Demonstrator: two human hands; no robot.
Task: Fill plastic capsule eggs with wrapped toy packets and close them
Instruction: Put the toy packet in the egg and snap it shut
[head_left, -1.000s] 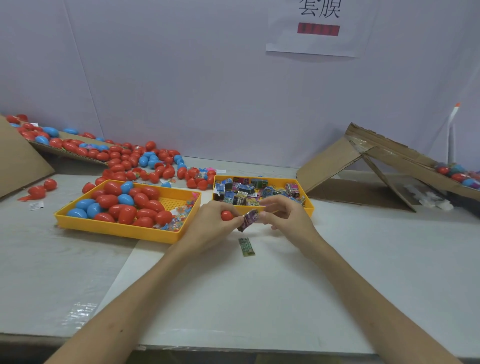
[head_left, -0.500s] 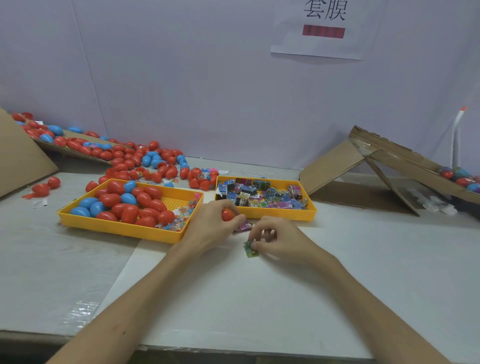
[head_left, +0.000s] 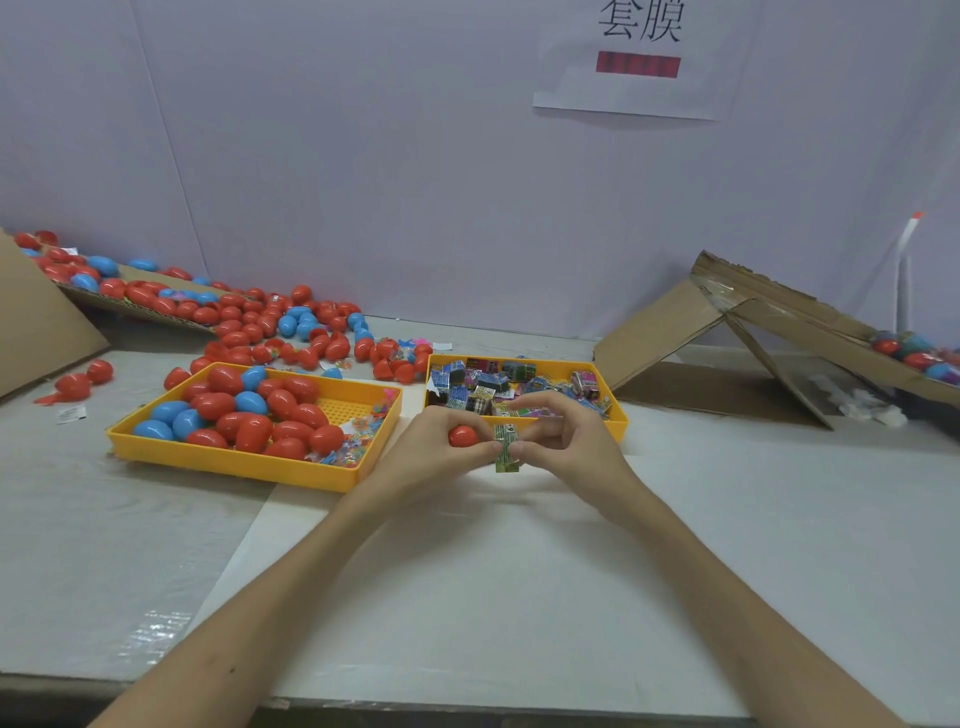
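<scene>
Up from the white table (head_left: 519, 571) since a moment ago, your right hand (head_left: 566, 447) now pinches the small green wrapped toy packet (head_left: 505, 451) beside the red plastic capsule egg (head_left: 462, 435). Your left hand (head_left: 426, 460) curls round that egg, fingertips seemingly touching the packet too. Behind sits the yellow plastic packet tray (head_left: 550, 360), and the yellow egg tray (head_left: 234, 462) lies left.

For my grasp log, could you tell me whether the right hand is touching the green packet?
Touching: in the head view the right hand pinches the green packet at its edge, no gap visible.
</scene>
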